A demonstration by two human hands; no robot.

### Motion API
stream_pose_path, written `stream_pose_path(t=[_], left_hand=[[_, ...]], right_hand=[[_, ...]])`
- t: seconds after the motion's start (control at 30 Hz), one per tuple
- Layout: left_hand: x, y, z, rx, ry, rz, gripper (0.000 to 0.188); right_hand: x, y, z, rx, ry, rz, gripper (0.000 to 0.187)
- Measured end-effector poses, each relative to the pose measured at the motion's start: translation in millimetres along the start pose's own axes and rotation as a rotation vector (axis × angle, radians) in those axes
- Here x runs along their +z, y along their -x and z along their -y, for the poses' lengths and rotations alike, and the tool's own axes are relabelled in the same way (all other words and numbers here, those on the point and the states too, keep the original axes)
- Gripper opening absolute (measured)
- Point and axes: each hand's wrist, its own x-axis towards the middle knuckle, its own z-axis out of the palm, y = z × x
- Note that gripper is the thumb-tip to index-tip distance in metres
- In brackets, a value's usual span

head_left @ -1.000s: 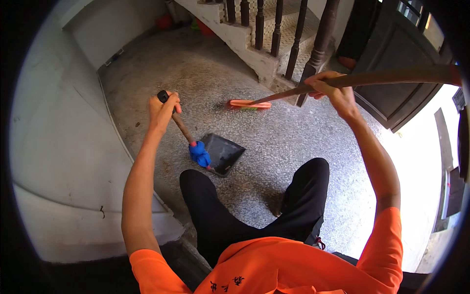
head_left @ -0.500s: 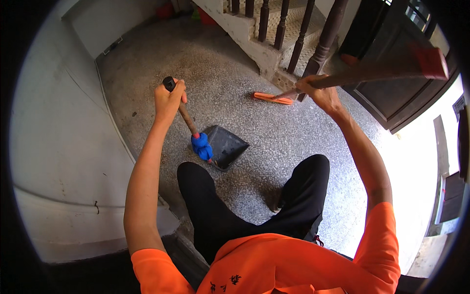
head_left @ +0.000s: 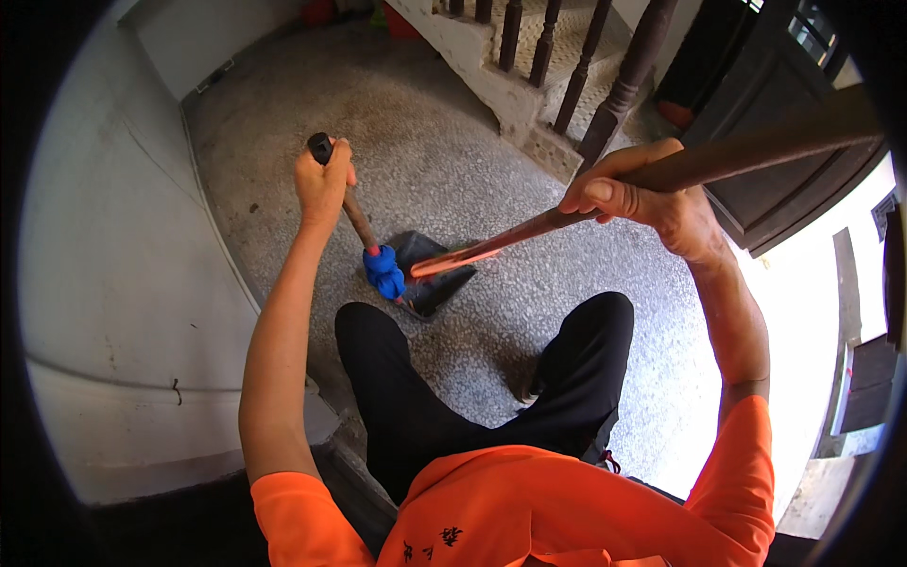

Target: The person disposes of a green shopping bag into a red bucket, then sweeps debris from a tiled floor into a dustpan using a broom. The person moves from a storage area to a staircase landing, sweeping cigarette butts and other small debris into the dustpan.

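Note:
My left hand [head_left: 322, 185] is closed round the wooden handle of a dustpan [head_left: 436, 295], near the handle's black end. Blue cloth [head_left: 385, 272] is wrapped about the handle where it joins the dark pan, which rests on the floor. In my right hand [head_left: 652, 200] is the long brown stick of a broom [head_left: 529, 227], gripped with the fingers curled round it. The broom's orange head reaches over the pan and hides part of it. The stick slopes up past my right hand toward the upper right. Whether the bristles touch the pan, I cannot tell.
A speckled stone floor [head_left: 510, 350] lies under my bent, black-trousered legs. Stairs with dark wooden balusters [head_left: 539, 57] rise at the far side. To the left runs a white wall [head_left: 123, 246]. A dark panelled door [head_left: 756, 180] stands open at the right.
The broom head has swung left and nearer, from beside the stair foot to over the dustpan. My right hand has come slightly nearer and turned. The dustpan has shifted slightly.

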Motion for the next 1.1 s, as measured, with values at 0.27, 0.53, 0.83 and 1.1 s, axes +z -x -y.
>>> stream_pose_path(t=[0.27,0.53,0.83,1.1], left_hand=[[13,4,-3,-0.019,0.022,-0.116,0.018],[10,-2,17,0.156,-0.117,-0.174,0.016],[19,-7,11,0.035,0.089,-0.136,0.011],[30,-4,0,-0.098,0.347,-0.068,0.014]], right_hand=[[13,-29,-22,-0.102,-0.256,-0.173,0.026],[47,-50,-81,0.004,-0.416,-0.184,0.027],[37,-20,-115,-0.02,-0.543,-0.272,0.022],[41,-26,-128,-0.142,-0.356,-0.693,0.024]])
